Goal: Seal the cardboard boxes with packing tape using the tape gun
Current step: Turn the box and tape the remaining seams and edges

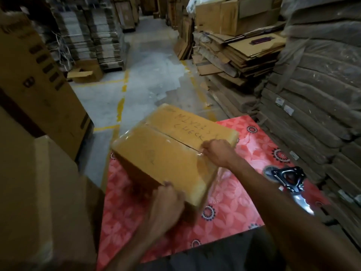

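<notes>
A brown cardboard box [164, 145] with handwriting on its top lies tilted on the red patterned table [234, 200]. Clear tape glints along its near edges and over the seam between the flaps. My left hand [166, 202] grips the box's near bottom corner, fingers curled over the edge. My right hand [216, 151] rests on the top at the right end of the seam, fingertips pinching or pressing the clear tape there. The tape gun [287, 178], black and metal, lies on the table to the right, apart from both hands.
Large cardboard boxes [39, 106] stand close on the left. Stacks of flattened cardboard [234, 61] and wrapped bundles [316, 94] rise on the right. A concrete aisle [148, 75] with yellow lines runs ahead between more stacks.
</notes>
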`<state>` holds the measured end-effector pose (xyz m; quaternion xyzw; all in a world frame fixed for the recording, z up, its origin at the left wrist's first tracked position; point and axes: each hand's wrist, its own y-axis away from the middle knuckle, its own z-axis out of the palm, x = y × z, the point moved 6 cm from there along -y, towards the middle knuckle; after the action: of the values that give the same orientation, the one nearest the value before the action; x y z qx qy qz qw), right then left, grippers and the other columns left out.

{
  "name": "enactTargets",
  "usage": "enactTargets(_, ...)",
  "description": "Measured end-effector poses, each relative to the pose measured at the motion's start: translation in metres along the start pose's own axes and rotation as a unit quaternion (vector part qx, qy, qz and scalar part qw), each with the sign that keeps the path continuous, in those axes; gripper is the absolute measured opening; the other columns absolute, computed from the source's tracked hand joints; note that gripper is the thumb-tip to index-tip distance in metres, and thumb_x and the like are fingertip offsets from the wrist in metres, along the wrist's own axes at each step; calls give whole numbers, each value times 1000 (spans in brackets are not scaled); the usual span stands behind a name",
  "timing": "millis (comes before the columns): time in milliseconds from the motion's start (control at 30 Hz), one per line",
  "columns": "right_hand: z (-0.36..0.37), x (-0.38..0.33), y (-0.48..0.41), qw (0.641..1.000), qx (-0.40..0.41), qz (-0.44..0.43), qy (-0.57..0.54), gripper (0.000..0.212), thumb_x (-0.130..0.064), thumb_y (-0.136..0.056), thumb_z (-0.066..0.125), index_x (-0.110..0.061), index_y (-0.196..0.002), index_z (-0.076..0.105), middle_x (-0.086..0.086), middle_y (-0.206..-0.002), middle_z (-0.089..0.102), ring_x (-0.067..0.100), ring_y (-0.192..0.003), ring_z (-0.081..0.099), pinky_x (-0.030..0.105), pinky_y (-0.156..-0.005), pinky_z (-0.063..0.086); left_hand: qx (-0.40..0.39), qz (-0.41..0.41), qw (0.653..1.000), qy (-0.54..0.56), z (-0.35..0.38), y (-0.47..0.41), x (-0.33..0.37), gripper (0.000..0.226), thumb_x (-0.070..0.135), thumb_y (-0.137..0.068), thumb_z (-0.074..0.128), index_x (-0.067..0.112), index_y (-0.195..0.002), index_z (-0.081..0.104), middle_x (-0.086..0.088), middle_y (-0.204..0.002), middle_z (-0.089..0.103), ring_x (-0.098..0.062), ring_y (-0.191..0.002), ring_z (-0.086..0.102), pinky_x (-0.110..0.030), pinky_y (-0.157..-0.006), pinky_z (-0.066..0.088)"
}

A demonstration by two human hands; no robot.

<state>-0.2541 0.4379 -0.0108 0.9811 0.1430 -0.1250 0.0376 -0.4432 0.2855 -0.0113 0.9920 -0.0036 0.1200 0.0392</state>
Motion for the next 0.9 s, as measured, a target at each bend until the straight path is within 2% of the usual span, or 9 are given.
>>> enactTargets(100,11,-9,24,999,-8,-31,35,41,-44,-96,38,-25,-126,57,1,-133,59,23,-127,50,48,-101,40,0,99,993,66,3,4,34,38,42,-102,42,14,-100,68,-9,-94,73,-28,-92,67,-35,-81,50)
enactTargets(200,15,-16,61,997,-13,-19,70,53,-50,-102,32,-25,-148,38,-4,-157,36,22,-144,30,54,-114,22,31,132,990,35,-3,-36,28,31,44,-101,48,31,-123,64,0,-131,60,-22,-124,53,-36,-102,42)
enactTargets(300,27,-38,108,998,-30,-31,43,74,-69,-96,20,-24,-154,25,0,-164,19,24,-151,14,56,-119,9,-43,151,986,-46,10,-68,11,61,61,-100,32,40,-156,22,10,-167,11,-18,-154,9,-52,-121,11)
enactTargets(367,37,-44,136,997,-42,-63,34,91,-85,-83,10,-32,-158,10,-2,-167,6,24,-153,1,55,-121,0,-55,182,978,-82,20,-75,11,67,66,-99,14,40,-159,1,11,-167,-8,-17,-155,-6,-57,-121,0)
enactTargets(467,38,-23,155,994,-36,-94,44,97,-92,-78,23,-41,-156,-1,-12,-166,-3,16,-153,-8,55,-121,-5,-52,180,979,-85,29,-74,28,70,67,-99,8,35,-158,-11,9,-165,-19,-17,-153,-16,-57,-121,-6)
enactTargets(567,30,2,160,994,-18,-97,38,94,-88,-78,35,-46,-155,1,-19,-164,1,11,-152,-5,52,-119,-7,-59,165,980,-96,37,-74,53,73,68,-98,7,32,-158,-13,9,-164,-22,-16,-152,-18,-59,-121,-6)
enactTargets(733,18,57,173,999,30,-27,-3,89,-83,-77,44,-46,-154,18,-20,-163,10,9,-152,2,56,-121,6,-78,173,977,-94,47,-76,96,80,75,-94,6,32,-159,-12,7,-163,-22,-17,-153,-17,-58,-121,-9)
enactTargets(833,9,91,192,983,57,21,-174,73,-61,-82,63,-40,-147,41,-16,-161,25,9,-150,14,50,-120,7,-70,170,978,-95,54,-76,122,84,78,-92,3,29,-159,-11,6,-164,-20,-17,-153,-14,-56,-122,-9)
enactTargets(900,-1,117,205,926,99,65,-359,53,-39,-82,68,-32,-133,60,-9,-151,47,13,-140,39,45,-114,28,-68,169,979,-93,57,-77,134,84,77,-92,2,29,-159,-11,6,-163,-20,-18,-153,-14,-55,-121,-10)
